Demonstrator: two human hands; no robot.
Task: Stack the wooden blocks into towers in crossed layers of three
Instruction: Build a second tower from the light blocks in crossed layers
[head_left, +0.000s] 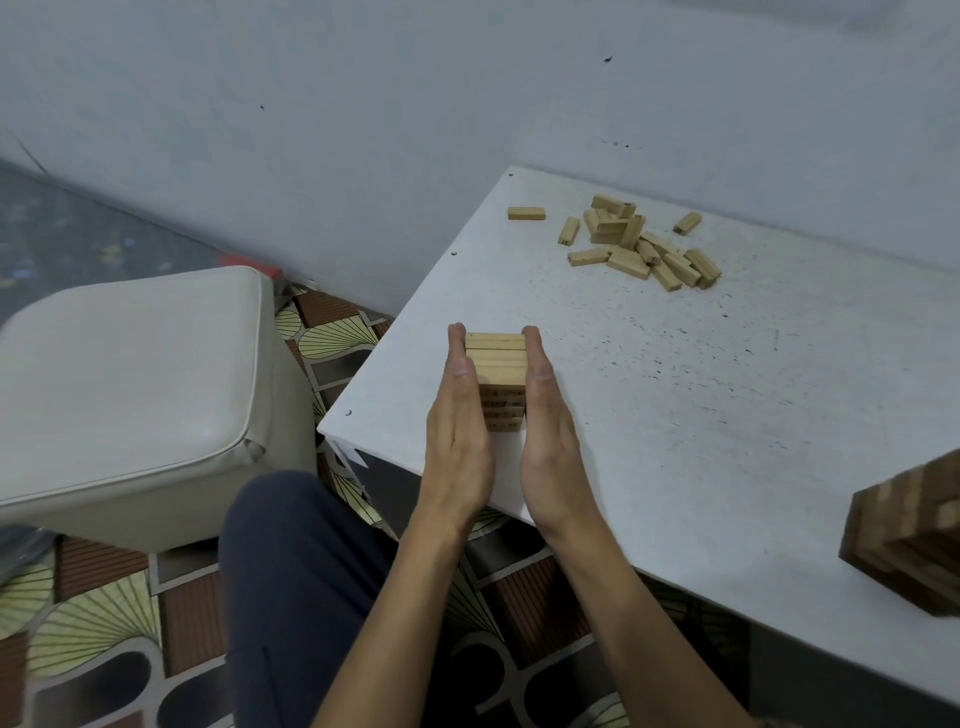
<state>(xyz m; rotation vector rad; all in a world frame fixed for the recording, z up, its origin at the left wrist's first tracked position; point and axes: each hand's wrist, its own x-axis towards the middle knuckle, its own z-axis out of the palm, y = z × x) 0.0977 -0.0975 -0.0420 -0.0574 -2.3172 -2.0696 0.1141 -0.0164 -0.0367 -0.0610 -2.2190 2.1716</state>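
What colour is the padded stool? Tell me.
The stool is cream white; head view.

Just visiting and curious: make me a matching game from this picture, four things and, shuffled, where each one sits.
1. light tower
2. loose blocks
3. dark striped tower
4. cream stool

A. scattered at the far side of the table
B. on the floor, left of the table
C. pressed between left hand and right hand
D. cut off at the picture's right edge

Pairs: 1-C, 2-A, 3-D, 4-B
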